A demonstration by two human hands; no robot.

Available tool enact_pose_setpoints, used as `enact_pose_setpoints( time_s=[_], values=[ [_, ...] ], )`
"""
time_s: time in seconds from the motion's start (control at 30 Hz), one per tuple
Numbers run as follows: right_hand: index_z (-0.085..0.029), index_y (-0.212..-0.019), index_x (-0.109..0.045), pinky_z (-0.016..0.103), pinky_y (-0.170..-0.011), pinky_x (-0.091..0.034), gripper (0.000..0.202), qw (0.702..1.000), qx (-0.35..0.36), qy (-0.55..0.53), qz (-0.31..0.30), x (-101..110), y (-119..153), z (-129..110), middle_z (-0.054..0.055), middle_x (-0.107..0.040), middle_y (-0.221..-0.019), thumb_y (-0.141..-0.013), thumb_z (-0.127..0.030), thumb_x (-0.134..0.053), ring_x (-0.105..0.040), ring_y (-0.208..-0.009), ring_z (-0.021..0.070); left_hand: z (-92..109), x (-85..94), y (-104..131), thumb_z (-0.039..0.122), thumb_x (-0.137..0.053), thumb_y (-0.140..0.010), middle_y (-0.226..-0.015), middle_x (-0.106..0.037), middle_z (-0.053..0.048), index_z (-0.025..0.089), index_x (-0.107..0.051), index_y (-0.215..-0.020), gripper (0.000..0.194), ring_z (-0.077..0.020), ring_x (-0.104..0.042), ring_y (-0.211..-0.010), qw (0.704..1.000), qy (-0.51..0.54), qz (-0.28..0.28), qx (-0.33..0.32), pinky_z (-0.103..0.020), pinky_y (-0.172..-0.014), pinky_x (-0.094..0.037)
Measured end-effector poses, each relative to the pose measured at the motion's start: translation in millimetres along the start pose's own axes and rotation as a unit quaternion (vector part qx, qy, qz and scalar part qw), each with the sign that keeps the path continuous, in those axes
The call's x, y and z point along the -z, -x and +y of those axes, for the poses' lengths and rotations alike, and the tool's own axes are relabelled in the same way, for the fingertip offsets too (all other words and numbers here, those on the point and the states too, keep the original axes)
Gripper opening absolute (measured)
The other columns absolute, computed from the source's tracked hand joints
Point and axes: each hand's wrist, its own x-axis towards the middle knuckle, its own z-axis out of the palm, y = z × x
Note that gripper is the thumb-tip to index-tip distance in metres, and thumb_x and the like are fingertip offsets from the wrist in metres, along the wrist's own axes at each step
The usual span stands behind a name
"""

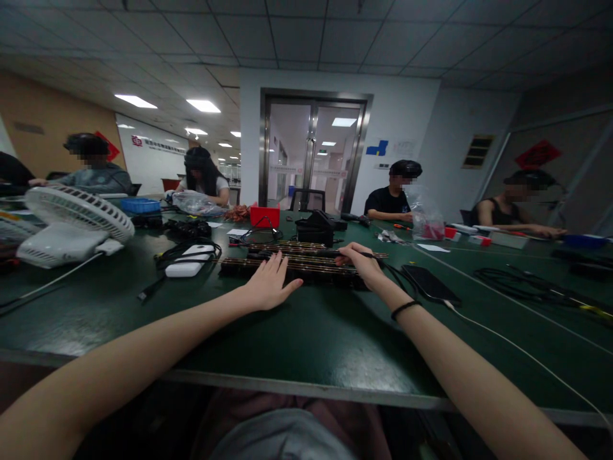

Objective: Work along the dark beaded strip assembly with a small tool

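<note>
Several thin dark rods with copper-coloured bands (311, 260) lie side by side across the green table (306, 345). My left hand (271, 284) rests flat at their left part, fingers spread and thumb out to the right. At the right part of the rods, my right hand (361, 263) is closed round a dark, pen-like tool with a black cable, its tip pointing left over the rods. Fine detail at the tip is too small to make out.
A white fan (71, 223) and a white power bank (189, 262) with black cables stand left. Behind the rods are a red box (265, 216) and a black case (315, 229). A phone (431, 283) with a white cable lies right. Several people sit round the table.
</note>
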Motion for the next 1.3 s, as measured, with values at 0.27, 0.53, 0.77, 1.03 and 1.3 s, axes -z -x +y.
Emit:
enact_pose_setpoints(
  time_s=[0.27, 0.53, 0.77, 1.03, 1.3],
  values=[
    [-0.025, -0.061, -0.059, 0.035, -0.079, -0.057, 0.019, 1.0, -0.003, -0.01, 0.001, -1, 2, -2, 0.0, -0.072, -0.065, -0.076, -0.033, -0.067, -0.071, -0.069, 0.0215, -1, -0.5, 0, 0.073, -0.012, -0.098, -0.167, -0.008, -0.023, -0.001, -0.02, -0.159, 0.096, -0.0337, -0.008, -0.156, 1.0, -0.001, -0.006, -0.008, -0.05, -0.125, -0.013],
    [-0.025, -0.059, -0.058, 0.036, -0.077, -0.057, 0.02, 1.0, 0.003, -0.012, -0.002, -3, 2, -3, 0.0, -0.071, -0.063, -0.074, -0.034, -0.068, -0.07, -0.067, 0.0217, -2, -3.0, -1, 0.074, -0.014, -0.098, -0.167, -0.01, -0.022, 0.004, -0.024, -0.16, 0.094, -0.0356, -0.011, -0.156, 1.0, 0.002, 0.003, -0.013, -0.051, -0.125, -0.013],
    [-0.024, -0.063, -0.06, 0.035, -0.077, -0.058, 0.019, 1.0, 0.01, -0.007, -0.023, -18, 5, -8, 0.001, -0.071, -0.066, -0.075, -0.035, -0.07, -0.071, -0.07, 0.0209, 0, -3.0, 0, 0.074, -0.013, -0.098, -0.167, -0.009, -0.023, 0.002, -0.024, -0.159, 0.095, -0.0355, -0.01, -0.156, 1.0, 0.0, 0.005, -0.016, -0.052, -0.125, -0.013],
    [-0.025, -0.063, -0.06, 0.037, -0.078, -0.06, 0.02, 1.0, 0.02, -0.008, -0.001, -16, -3, -6, 0.0, -0.072, -0.066, -0.076, -0.036, -0.072, -0.072, -0.071, 0.0218, 0, -1.8, 1, 0.073, -0.013, -0.098, -0.167, -0.011, -0.022, 0.005, -0.024, -0.16, 0.092, -0.0363, -0.011, -0.156, 1.0, -0.005, 0.002, -0.018, -0.054, -0.125, -0.013],
    [-0.025, -0.066, -0.062, 0.036, -0.081, -0.059, 0.019, 0.998, 0.038, -0.019, 0.052, 11, -12, 2, 0.0, -0.073, -0.067, -0.078, -0.038, -0.07, -0.074, -0.072, 0.0216, 0, -0.6, 2, 0.071, -0.013, -0.099, -0.168, -0.014, -0.018, 0.004, -0.023, -0.16, 0.091, -0.0343, -0.01, -0.157, 0.999, -0.013, -0.002, -0.034, -0.053, -0.126, -0.01]
  ],
)
